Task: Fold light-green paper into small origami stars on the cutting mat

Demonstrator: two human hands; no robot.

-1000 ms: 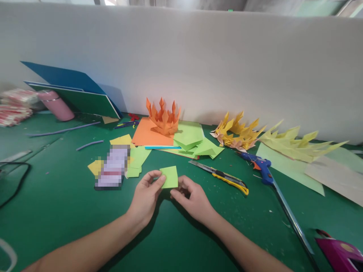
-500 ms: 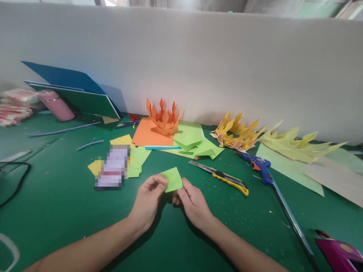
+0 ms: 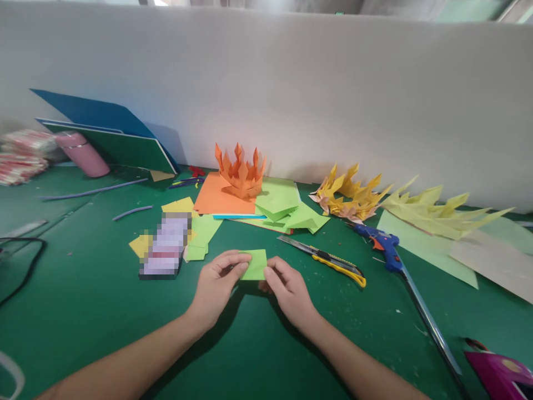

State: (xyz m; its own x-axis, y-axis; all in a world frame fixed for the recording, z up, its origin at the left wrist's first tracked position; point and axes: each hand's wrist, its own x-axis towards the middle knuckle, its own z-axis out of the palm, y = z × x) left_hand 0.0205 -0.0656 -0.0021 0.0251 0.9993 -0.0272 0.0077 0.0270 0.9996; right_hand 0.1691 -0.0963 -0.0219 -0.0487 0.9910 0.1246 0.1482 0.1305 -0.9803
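Near the front middle of the bench (image 3: 104,311), in the head view, the left hand (image 3: 219,283) and the right hand (image 3: 287,289) meet over a light-green paper piece (image 3: 255,264). Each hand pinches one side of it between thumb and forefinger, the left on the left edge and the right on the right edge, with the other fingers curled under.

Half a second ago the piece stood tilted up as a fuller square. Now it sits lower and looks shorter from top to bottom, close over the bench top. Whether it has been doubled over or only laid flatter cannot be told. Either way, the paper work seems to have moved from turning the piece to pressing it down.

Just right of the hands lies a yellow utility knife (image 3: 328,260), and beyond it a blue glue gun (image 3: 383,244). Toward the back edge stand an orange paper crown (image 3: 240,172), loose green sheets (image 3: 283,205) and yellow folded pieces (image 3: 350,197).
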